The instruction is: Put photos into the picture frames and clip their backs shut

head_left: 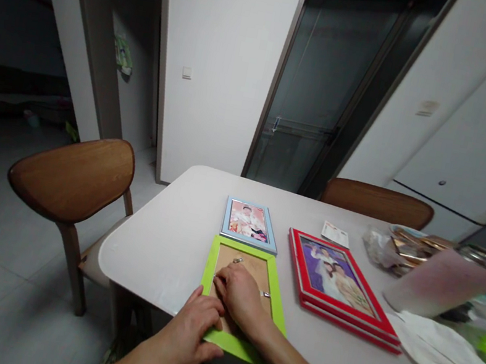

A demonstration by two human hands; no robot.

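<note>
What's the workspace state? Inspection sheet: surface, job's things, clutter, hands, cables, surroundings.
Surface: pale table, rounded corners.
Job's things: green frame back side up; blue frame just beyond it, picture up; red frames stacked to the right.
Clutter: card, bottle, white cloth, all on the right.
Hands: left hand on the green frame's near-left part; right hand at its back, grip unclear.
Cables: nothing seen.
Surroundings: two wooden chairs, glass door, fridge with magnets.
</note>
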